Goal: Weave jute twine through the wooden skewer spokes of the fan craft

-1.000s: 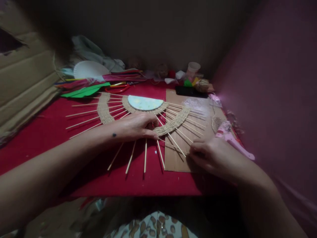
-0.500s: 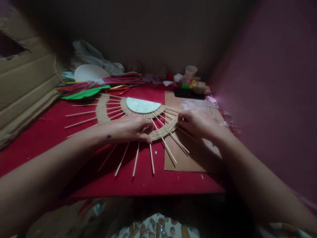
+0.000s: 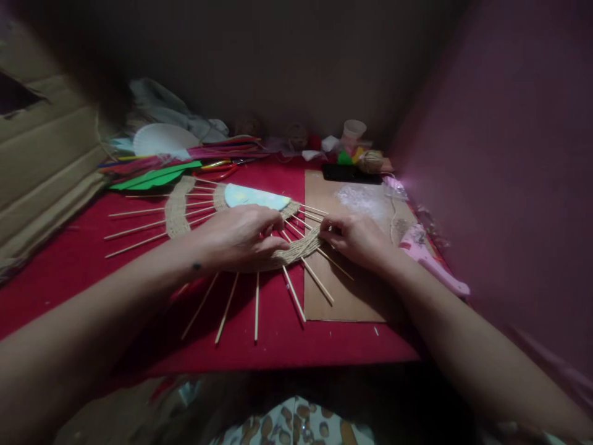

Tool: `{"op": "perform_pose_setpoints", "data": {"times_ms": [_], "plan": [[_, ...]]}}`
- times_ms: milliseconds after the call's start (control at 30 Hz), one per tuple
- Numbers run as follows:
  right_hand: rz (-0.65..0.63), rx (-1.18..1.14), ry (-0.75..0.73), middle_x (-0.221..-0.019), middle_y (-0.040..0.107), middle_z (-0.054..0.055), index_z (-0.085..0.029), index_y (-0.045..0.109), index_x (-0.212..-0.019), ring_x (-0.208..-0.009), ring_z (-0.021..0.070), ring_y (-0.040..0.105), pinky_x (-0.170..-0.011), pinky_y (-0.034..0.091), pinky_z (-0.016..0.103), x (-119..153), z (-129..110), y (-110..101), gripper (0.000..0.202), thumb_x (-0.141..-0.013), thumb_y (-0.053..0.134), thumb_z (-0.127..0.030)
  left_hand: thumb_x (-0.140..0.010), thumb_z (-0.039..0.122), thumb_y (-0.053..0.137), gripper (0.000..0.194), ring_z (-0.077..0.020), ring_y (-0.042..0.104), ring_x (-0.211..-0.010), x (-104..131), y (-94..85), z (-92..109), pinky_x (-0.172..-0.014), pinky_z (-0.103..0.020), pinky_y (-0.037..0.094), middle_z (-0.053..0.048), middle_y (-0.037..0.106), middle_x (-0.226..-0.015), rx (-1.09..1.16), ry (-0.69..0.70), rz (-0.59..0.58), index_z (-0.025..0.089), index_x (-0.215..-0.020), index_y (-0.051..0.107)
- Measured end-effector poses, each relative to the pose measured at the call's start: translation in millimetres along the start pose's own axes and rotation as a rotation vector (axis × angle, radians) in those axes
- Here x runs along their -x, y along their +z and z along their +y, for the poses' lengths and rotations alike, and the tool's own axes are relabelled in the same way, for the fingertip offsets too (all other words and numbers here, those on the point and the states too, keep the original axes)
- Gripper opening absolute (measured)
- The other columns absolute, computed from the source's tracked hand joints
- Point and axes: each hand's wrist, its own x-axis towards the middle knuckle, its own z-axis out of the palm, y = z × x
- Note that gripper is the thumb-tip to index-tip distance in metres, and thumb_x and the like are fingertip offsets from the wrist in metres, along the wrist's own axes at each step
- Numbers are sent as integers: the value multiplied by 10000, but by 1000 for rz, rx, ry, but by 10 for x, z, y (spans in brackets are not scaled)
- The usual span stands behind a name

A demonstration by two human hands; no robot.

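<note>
A half-round fan-like piece lies in front of me, with a pale blue centre (image 3: 254,196) and thin wooden sticks (image 3: 257,306) spreading outward. A woven twine band (image 3: 301,248) curves across the sticks, and its left stretch shows beyond my wrist. My left hand (image 3: 250,233) grips this band near its middle, the thumb lying along it and the fingers curled above. At the band's right end, my right hand (image 3: 354,238) pinches with thumb and fingertips. Both hands hide parts of the weave and some sticks.
Brown cardboard (image 3: 343,303) lies under the right side on a red tabletop (image 3: 152,346). A pink glue gun (image 3: 433,266) rests by the right wall. Red-handled scissors (image 3: 220,172), a black phone (image 3: 352,173), a cup (image 3: 354,131) and a twine ball (image 3: 370,162) sit behind.
The fan-like piece has turned slightly and shifted left, its lower sticks swinging right. My left thumb and fingers have parted somewhat. The pink glue gun now shows beside my right forearm.
</note>
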Motion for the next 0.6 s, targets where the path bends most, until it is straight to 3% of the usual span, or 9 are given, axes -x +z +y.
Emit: {"op": "perform_pose_setpoints", "data": {"times_ms": [167, 400, 600], "plan": [[11, -7, 7, -674, 632, 23, -201, 687, -800, -591, 122, 494, -583, 328, 257, 13, 17, 14, 146, -831, 545, -218, -863, 479, 479, 503, -194, 528, -726, -70, 150, 158, -613, -274, 354, -82, 609, -862, -25, -9, -11, 170, -1260, 483], [9, 8, 21, -708, 651, 26, -217, 696, -808, -612, 128, 503, -593, 334, 264, 21, 17, 4, 143, -829, 555, -230, -823, 500, 579, 408, -256, 483, -922, -86, 247, 139, -759, -339, 388, -122, 591, -1000, -30, 25, 46, 150, -1032, 608], [17, 15, 29, -713, 657, 25, -215, 708, -820, -626, 128, 519, -597, 339, 266, 45, 25, -51, 147, -818, 562, -233, -843, 421, 596, 337, -234, 461, -895, -83, 307, 183, -709, -295, 370, -70, 606, -880, -24, 96, 92, 195, -1093, 606]]}}
